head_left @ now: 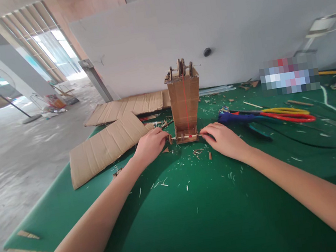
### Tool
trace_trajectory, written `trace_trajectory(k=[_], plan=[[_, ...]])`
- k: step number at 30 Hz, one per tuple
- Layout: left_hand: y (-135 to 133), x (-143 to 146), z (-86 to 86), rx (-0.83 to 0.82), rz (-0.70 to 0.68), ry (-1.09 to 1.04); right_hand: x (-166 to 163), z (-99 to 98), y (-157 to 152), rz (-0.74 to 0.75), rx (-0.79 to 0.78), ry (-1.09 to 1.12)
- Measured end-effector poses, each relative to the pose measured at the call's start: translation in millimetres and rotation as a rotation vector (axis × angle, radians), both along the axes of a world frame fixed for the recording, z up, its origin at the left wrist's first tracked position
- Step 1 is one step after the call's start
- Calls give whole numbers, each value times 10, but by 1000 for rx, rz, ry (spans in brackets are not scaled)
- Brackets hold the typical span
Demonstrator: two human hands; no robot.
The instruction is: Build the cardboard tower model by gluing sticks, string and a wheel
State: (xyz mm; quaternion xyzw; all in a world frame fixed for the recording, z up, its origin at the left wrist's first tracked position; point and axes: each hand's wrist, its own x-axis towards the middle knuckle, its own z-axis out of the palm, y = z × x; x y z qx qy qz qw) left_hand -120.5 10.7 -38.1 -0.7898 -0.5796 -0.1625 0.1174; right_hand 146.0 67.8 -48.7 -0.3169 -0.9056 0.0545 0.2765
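A cardboard tower (178,105) stands upright on the green table. Cardboard wheels (181,67) sit on a stick at its top, and a red string (187,108) runs from there down its front. Low on the tower, a thin wooden stick (186,137) passes through a small cardboard box frame, with red string wound on it. A small cardboard disc (170,139) is at the stick's left end, where my left hand (152,145) is closed in a pinch. My right hand (224,139) pinches the right end. The fingertip contacts are small and partly hidden.
Cardboard sheets (106,150) lie on the left. Right of the tower are red-and-yellow-handled scissors or pliers (289,114) and a blue-handled tool (238,117). Scraps and shavings (164,183) litter the green table (183,225). A grey panel (234,19) rises behind.
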Motion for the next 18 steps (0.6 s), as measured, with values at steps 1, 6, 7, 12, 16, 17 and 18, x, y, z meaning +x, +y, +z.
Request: trace_trajectory(k=[1,6,7,12,16,17,18], plan=[[-1,1,2,1,4,0,1,0,-1,0,3,-1],[0,-1,11,4,31,10,2,-21,12,4,27,3],[0,-1,11,3,37,11,1,-28,16,4,32,6],[3,6,10,18,54,12,-4,-47,26,8,52,11],[3,12,7,26,47,19,-4,-53,26,7,56,4],[3,13,5,28,44,22,-4,-54,27,5,59,2],[2,13,3,34,41,23,-4,-56,27,5,63,0]])
